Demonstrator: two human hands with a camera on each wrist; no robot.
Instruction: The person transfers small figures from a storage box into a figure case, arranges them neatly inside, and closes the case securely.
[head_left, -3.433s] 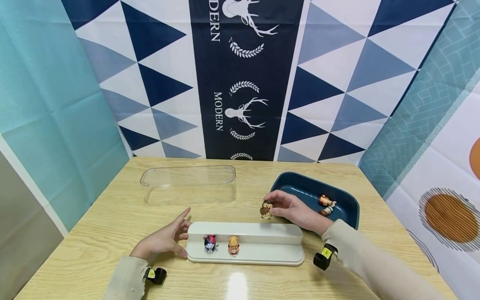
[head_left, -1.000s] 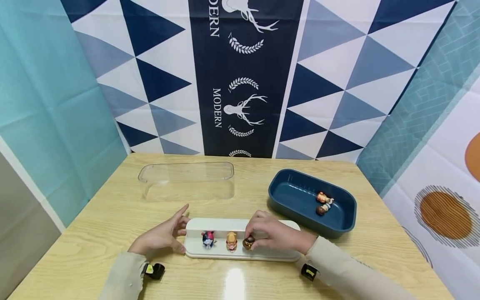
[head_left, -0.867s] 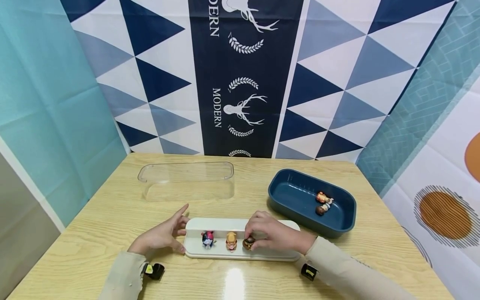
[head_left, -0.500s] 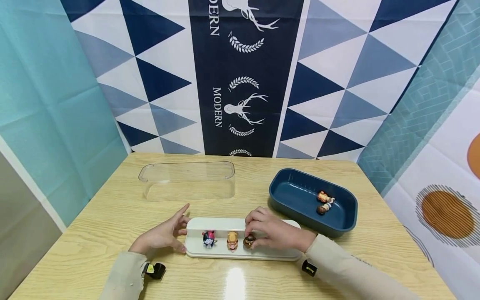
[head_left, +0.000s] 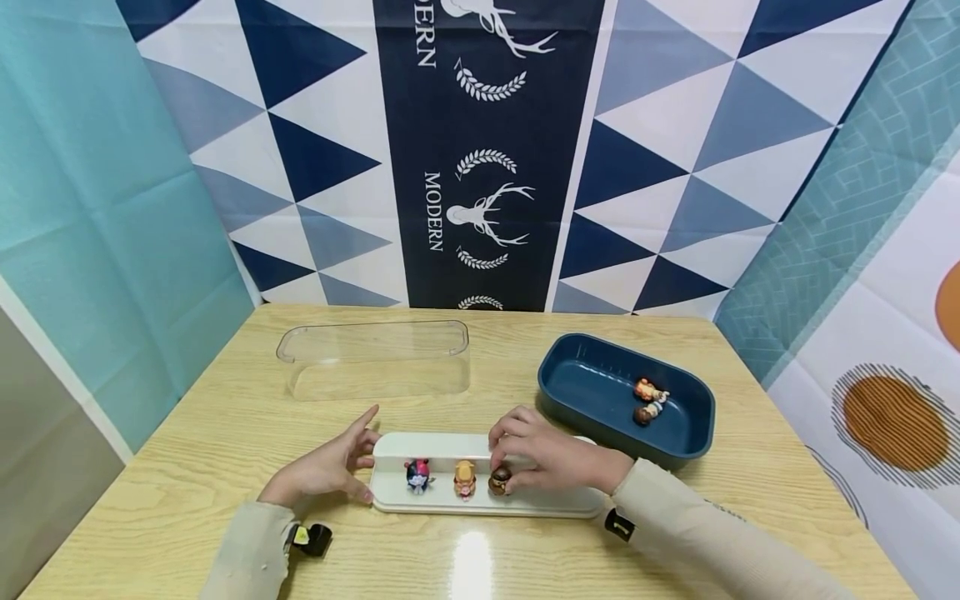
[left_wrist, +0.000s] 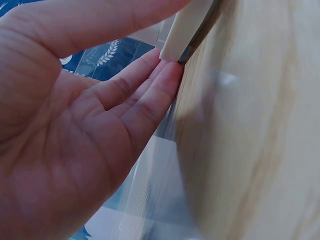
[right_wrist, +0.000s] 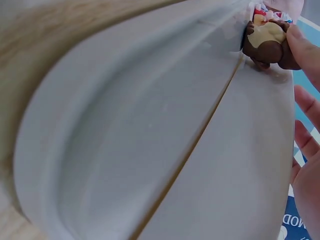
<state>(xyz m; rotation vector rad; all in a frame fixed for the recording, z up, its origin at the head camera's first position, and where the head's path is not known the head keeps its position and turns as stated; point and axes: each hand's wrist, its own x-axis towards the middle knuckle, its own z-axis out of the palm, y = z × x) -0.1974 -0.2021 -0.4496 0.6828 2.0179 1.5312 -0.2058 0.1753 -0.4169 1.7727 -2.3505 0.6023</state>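
Observation:
A long white stepped display base (head_left: 435, 504) lies near the front of the table. On its lower step stand a dark figurine with red on its head (head_left: 417, 476), an orange-and-yellow figurine (head_left: 464, 480) and a brown owl figurine (head_left: 498, 481). My right hand (head_left: 551, 454) holds the owl at its right side, thumb and forefinger on it; the right wrist view shows the owl's brown and cream body (right_wrist: 267, 45) on the base. At the base's left end, my left hand (head_left: 326, 471) rests its thumb and fingertips, the fingers fairly straight in the left wrist view.
Behind the base, a clear plastic cover (head_left: 375, 367) sits at the back left. At the right stands a dark blue bin (head_left: 592, 392) with two small figurines (head_left: 649, 400) lying inside. A patterned cloth (head_left: 487, 167) hangs past the table's back edge.
My right hand has carried the owl from beside the blue bin down onto the base, right of the orange figurine. Over the last second it has barely shifted. My left hand stays put.

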